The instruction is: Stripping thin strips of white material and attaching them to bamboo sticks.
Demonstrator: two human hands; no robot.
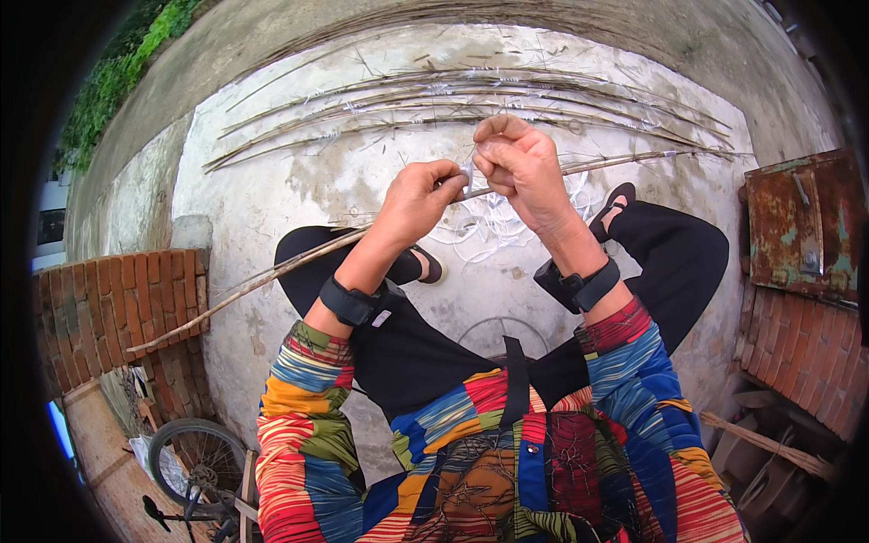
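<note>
A long bundle of thin bamboo canes (299, 260) runs slantwise across my lap, from the lower left to the upper right. My left hand (422, 197) closes at the middle of it, thumb and forefinger pinching a white plastic strip (468, 182) against the canes. Above the bundle, the curled fingers of my right hand (516, 163) grip the strip's upper part; its end is hidden among the fingers. Loose white plastic strips (499, 220) lie tangled on the concrete below, between my feet. Another white binding (669, 154) circles the bundle towards its right end.
Several tied cane bundles (400, 102) lie across the concrete floor (251, 197) ahead. Brick walls stand left (122, 305) and right (801, 360), the right one beneath a rusty metal door (804, 224). A bicycle wheel (197, 465) is at lower left. A metal ring (504, 319) shows below me.
</note>
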